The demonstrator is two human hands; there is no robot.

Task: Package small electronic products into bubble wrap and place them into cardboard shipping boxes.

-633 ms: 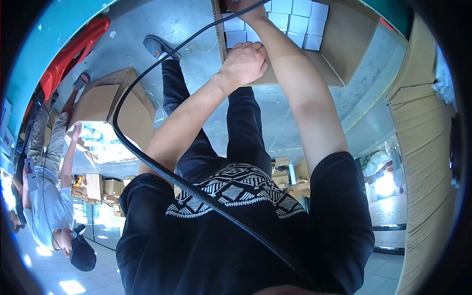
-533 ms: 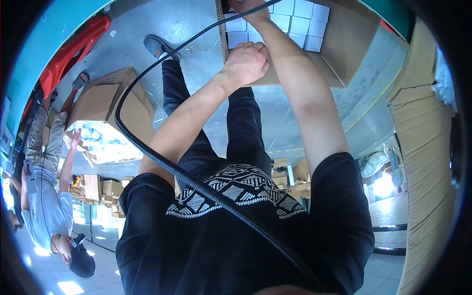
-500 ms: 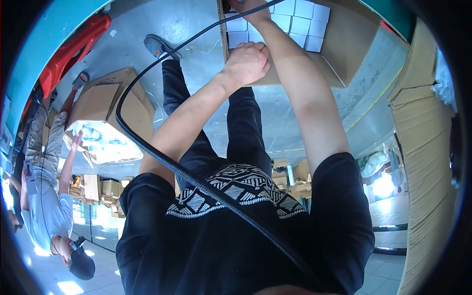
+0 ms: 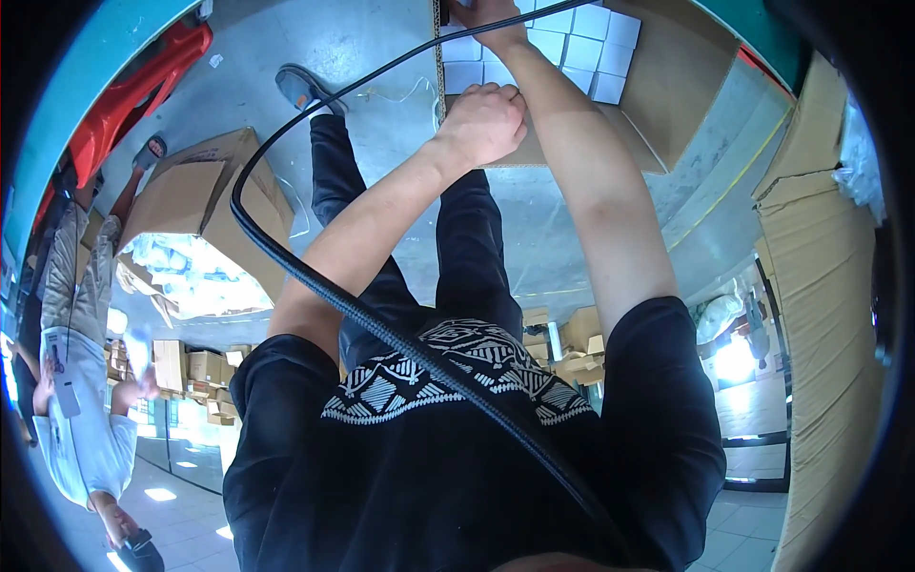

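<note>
My left hand (image 4: 484,124) is closed, knuckles up, at the near edge of an open cardboard box (image 4: 672,76). Whatever its fingers hold, if anything, is hidden beneath it. Above it, my right hand (image 4: 488,21) reaches over the box's left part, cut off by the top of the picture. Its fingers are mostly out of sight, and a small dark shape lies beside them. Several small white boxes (image 4: 581,52) are packed in rows inside the cardboard box.
A black braided cable (image 4: 329,296) loops across the view. At left stand a carton of clear plastic-wrapped items (image 4: 191,272), a red plastic object (image 4: 138,95) and a co-worker in a white shirt (image 4: 91,405). A tall cardboard sheet (image 4: 820,315) rises at right.
My hands have hardly moved. The co-worker at left has drawn a hand back from the carton, now raised with something clear and blurred, and the person's body has shifted.
</note>
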